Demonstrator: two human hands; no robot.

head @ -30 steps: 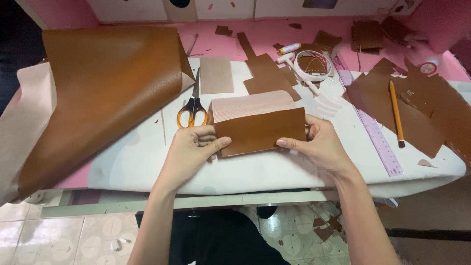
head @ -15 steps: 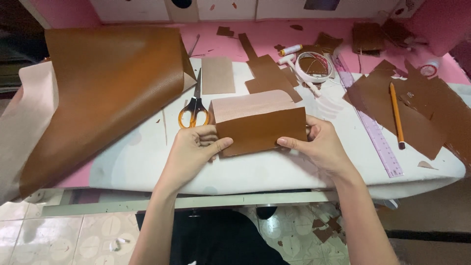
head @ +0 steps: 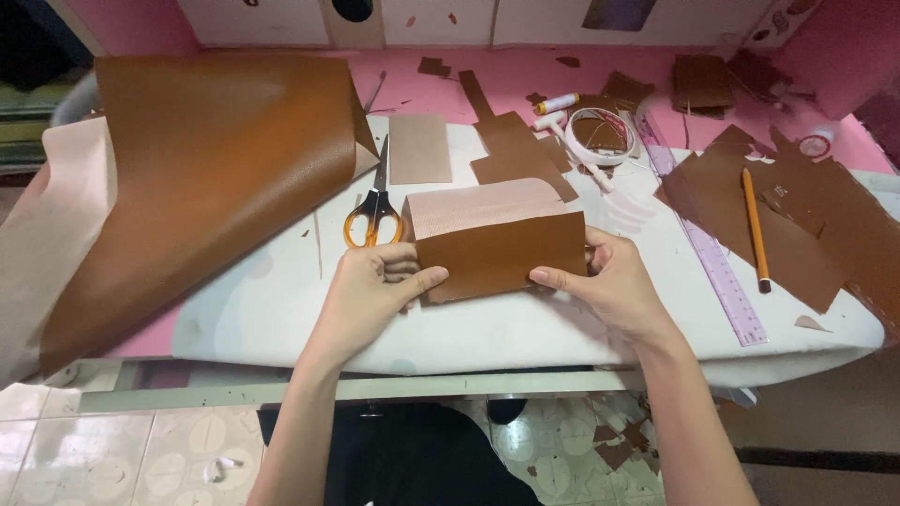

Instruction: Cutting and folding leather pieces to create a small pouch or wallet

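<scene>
- Left hand (head: 370, 281): grip closed, thumb pinching the folded brown leather piece (head: 502, 253) at its 9 o'clock edge.
- Right hand (head: 609, 281): pinches the 3 o'clock edge (pale lining up).
- Piece mid-bench (head: 281, 309); scissors (head: 373, 214) at 10 o'clock.

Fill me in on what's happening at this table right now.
A person holds a folded brown leather piece at both ends, left hand on one side and right hand on the other, its pale underside showing above the fold. It rests on a white padded board. Orange-handled scissors lie just behind the left hand, a large brown leather sheet curls at far left, and a pencil and clear ruler lie to the right.
</scene>
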